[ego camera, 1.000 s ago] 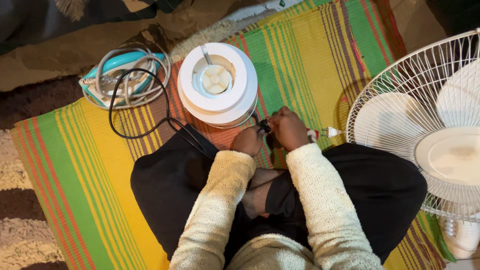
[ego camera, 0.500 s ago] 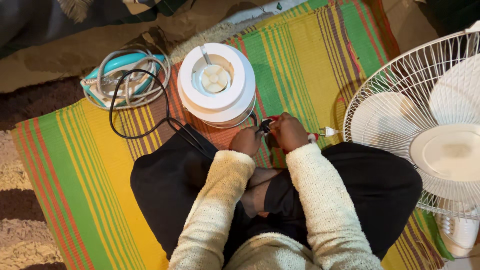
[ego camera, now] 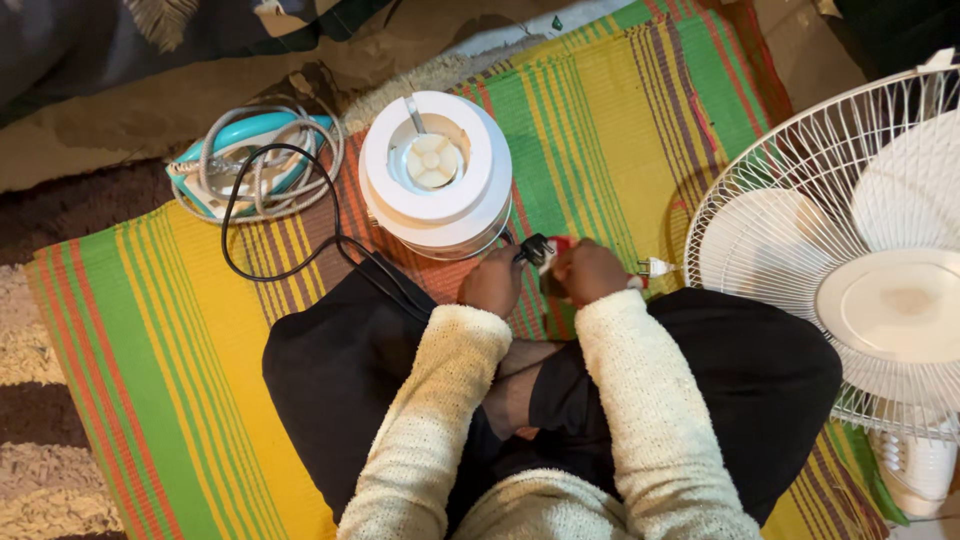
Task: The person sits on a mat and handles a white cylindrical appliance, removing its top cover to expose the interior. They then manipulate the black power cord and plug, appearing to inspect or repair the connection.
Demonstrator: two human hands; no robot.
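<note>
Plug (ego camera: 537, 248), black and small, sits between your two hands, just in front of your knees and right beside the base of the white appliance. Your left hand (ego camera: 492, 281) is curled into a loose fist with the knuckles up, its fingertips meeting the plug from the left; your right hand (ego camera: 590, 271) is likewise curled shut, gripping a screwdriver with a red-and-white handle (ego camera: 652, 267) whose end pokes out to the right of the fist (the working tip is hidden, so you cannot tell from here exactly where it meets the plug). Both wrists come out of cream knitted sleeves (ego camera: 640, 400), forearms angled inward so the hands nearly touch over your crossed legs in black trousers (ego camera: 340, 360).

Just beyond your hands stands the white round appliance (ego camera: 436, 170), upright, seen from above: its top is open in a shallow well, and in that well sits a pale ribbed hub, with a thin metal piece at the rim. A black cord (ego camera: 290, 255) runs from the plug side across your left knee and loops out over the mat toward the left.

Farther left lies a teal-and-white iron (ego camera: 255, 160) with its own pale cord coiled on top of it. On your right stands a white fan (ego camera: 860, 260), its wire guard facing up toward you, close beside your right knee. Everything rests on a striped mat (ego camera: 160, 350) of green, yellow and orange.
</note>
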